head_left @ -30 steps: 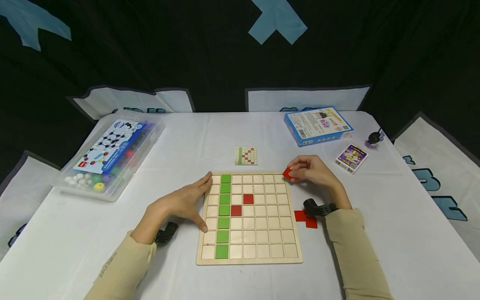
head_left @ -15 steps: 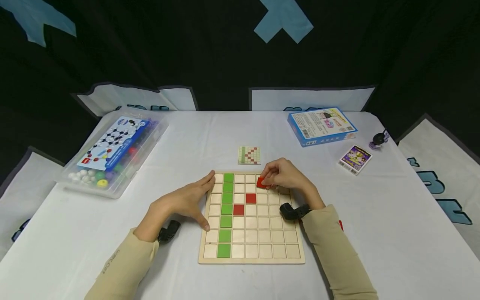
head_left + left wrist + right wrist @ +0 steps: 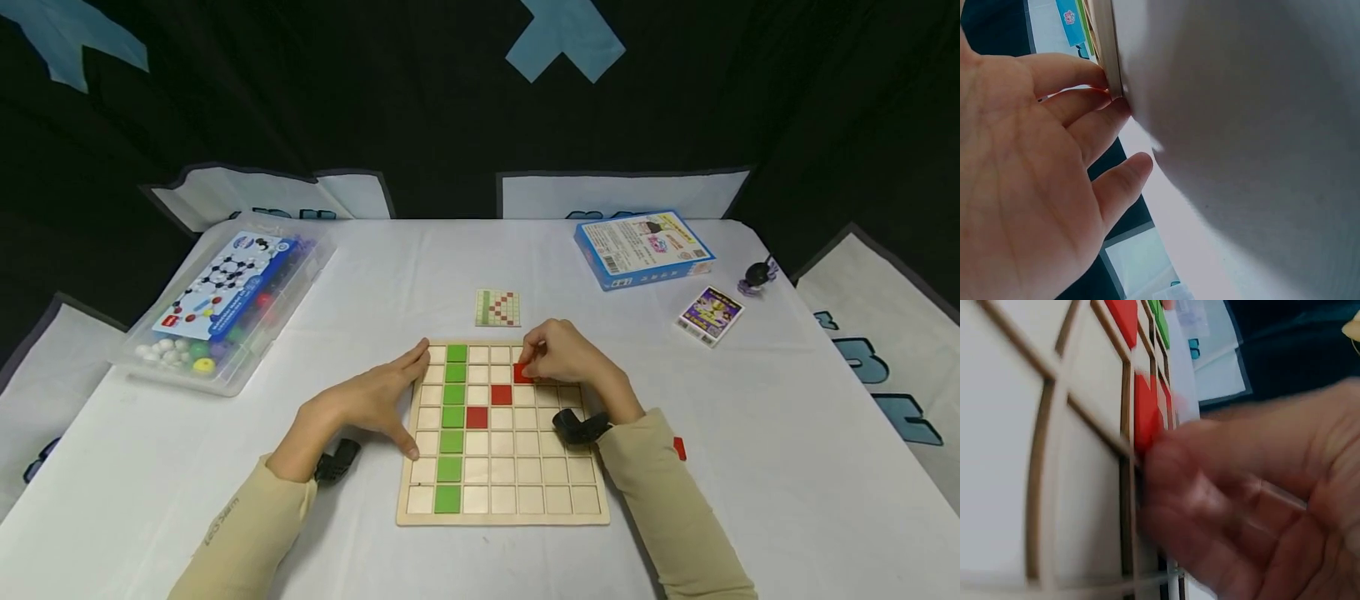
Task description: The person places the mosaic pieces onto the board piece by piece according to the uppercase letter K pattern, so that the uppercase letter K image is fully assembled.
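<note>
A wooden grid board (image 3: 502,519) lies on the white table, with a column of green tiles (image 3: 449,444) near its left side. Two red tiles sit in its cells, a lower one (image 3: 477,417) and an upper one (image 3: 501,395), diagonal to each other. My right hand (image 3: 567,360) pinches another red tile (image 3: 520,375) at a cell further up that diagonal; the right wrist view is blurred there. My left hand (image 3: 366,406) rests with spread fingers along the board's left edge. In the left wrist view its fingertips (image 3: 1119,109) touch the board's side.
Beyond the board lies a small pattern card (image 3: 497,308). A clear plastic case (image 3: 243,375) of coloured balls stands at the left. At the back right are a blue box (image 3: 645,250), a purple card box (image 3: 710,316) and a small dark object (image 3: 756,275). Red tile (image 3: 679,448) shows beside the right sleeve.
My right hand has carried the red tile left from the board's top right corner and lowered it to a cell in the second row. The left hand has stayed at the board's edge.
</note>
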A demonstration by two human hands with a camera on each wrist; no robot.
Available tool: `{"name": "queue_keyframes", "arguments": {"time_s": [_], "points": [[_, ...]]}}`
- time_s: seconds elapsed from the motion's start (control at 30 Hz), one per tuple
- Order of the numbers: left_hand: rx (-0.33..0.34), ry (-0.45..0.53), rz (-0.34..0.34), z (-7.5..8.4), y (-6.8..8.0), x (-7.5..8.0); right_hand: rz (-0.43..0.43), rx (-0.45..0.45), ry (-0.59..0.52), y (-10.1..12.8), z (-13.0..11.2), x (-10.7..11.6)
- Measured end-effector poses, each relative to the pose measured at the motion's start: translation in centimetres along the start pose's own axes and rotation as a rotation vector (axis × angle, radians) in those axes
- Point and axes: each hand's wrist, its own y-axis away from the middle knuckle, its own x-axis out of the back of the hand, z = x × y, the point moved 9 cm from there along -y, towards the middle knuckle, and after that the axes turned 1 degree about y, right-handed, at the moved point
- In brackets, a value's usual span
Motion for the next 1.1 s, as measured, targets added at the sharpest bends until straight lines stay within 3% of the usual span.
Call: {"name": "queue_keyframes", "arguments": {"time_s": [0.13, 0.37, 0.57, 0.83, 1.1], "points": [[0.003, 0.008, 0.003, -0.1, 0.0, -0.1, 0.014, -0.002, 0.034, 0.0, -0.1, -0.1], [-0.005, 0.028, 0.007, -0.1, 0.1, -0.1, 0.066, -0.076, 0.001, 0.3, 1.5, 0.6], [-0.012, 0.019, 0.012, 0.0, 0.1, 0.0, 0.116, -0.085, -0.115, 1.2, 2.8, 2.0], [-0.008, 0.001, 0.01, 0.0, 0.1, 0.1, 0.243, -0.176, -0.205, 5.1, 7.4, 5.4], [-0.023, 0.011, 0.009, 0.1, 0.1, 0.1, 0.247, -0.243, -0.273, 9.1, 10.6, 6.4]]}}
